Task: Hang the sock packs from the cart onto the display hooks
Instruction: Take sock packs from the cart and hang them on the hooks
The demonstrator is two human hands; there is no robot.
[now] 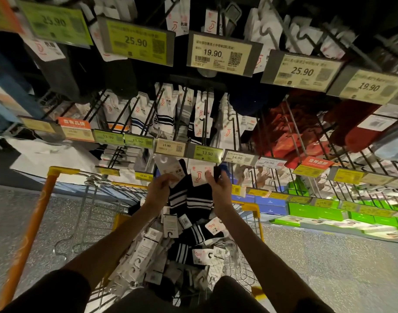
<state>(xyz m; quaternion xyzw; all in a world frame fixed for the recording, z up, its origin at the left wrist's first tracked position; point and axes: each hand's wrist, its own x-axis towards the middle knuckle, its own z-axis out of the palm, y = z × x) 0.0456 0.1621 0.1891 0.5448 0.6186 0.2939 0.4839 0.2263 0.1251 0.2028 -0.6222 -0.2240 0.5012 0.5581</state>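
Observation:
Both my hands are raised just under the 13.90 price tag [207, 153] of a display hook. My left hand [160, 189] pinches the white header card of a black sock pack with white stripes [177, 195]. My right hand [218, 184] pinches the card of a second black striped sock pack [200, 199]. The two packs hang side by side between my hands. Below them the wire cart [250, 249] holds a heap of several more sock packs [182, 251], black striped and white-carded.
Rows of black display hooks [184, 102] carry white, striped and red socks above, each with a price tag in front. Green and blue boxes [317, 211] line the low shelf on the right. The cart's orange handle [28, 231] runs down the left.

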